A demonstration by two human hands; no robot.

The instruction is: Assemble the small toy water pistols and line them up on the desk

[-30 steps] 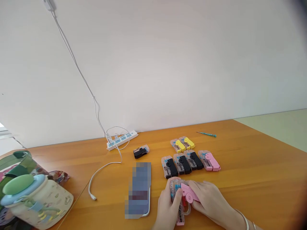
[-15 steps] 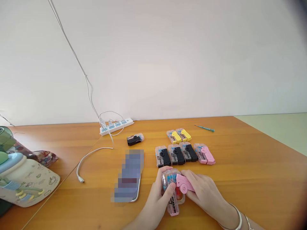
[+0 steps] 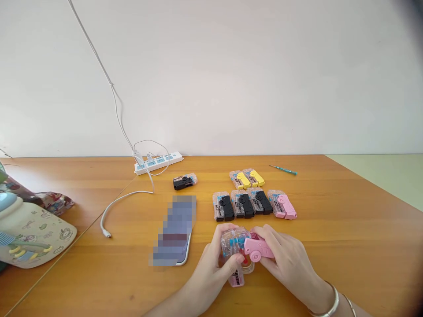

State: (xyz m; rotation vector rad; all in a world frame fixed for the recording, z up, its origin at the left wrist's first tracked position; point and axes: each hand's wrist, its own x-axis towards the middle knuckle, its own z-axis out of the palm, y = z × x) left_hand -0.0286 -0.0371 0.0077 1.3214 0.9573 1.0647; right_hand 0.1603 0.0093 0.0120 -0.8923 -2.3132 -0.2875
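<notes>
While left hand (image 3: 208, 275), right hand (image 3: 284, 259) fingers (image 3: 264, 233) clench case (image 3: 233, 246) | black cases (image 3: 243, 204) 4 | yellow (image 3: 247, 179) 2 | pink (image 3: 282, 204) 1

txt: none legible | clear toy casing (image 3: 235, 278): blk print, too small

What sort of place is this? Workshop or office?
Likely a plain indoor desk workspace, not a real workshop: a wooden table, a white power strip with plugged-in cables, and a small screwdriver near rows of clear plastic pieces.
</notes>
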